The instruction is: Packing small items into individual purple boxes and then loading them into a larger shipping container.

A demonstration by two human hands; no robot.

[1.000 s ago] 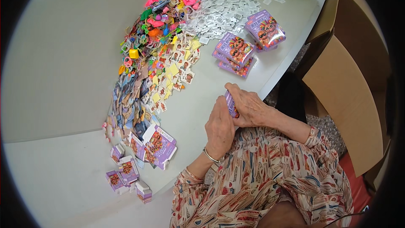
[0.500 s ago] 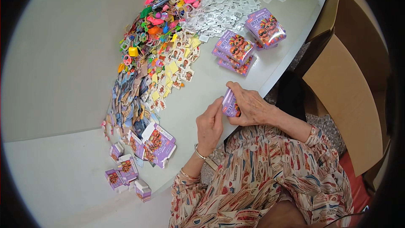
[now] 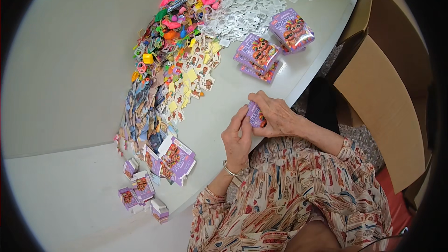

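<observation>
A small purple carton (image 3: 255,114) with a colourful cartoon print is held between both hands over the table's near edge. My right hand (image 3: 280,117) wraps round its right side, thumb and fingers closed on it and covering much of the print. At its left edge my left hand (image 3: 237,140) presses with thumb and forefinger. Beyond the hands lie closed purple cartons in two stacks, a nearer stack (image 3: 259,56) and a farther stack (image 3: 293,30).
Across the table (image 3: 219,107) curves a heap of small coloured toys (image 3: 175,23), white packets (image 3: 252,11), picture stickers (image 3: 200,67) and folded paper slips (image 3: 144,107). Flattened cartons (image 3: 177,158) and several small open boxes (image 3: 142,184) lie at left. A cardboard box (image 3: 380,102) stands at right.
My left hand has shifted right and slightly up, closer against the carton. The carton has moved slightly right in my right hand's grip. The stacks and heap stay as they were.
</observation>
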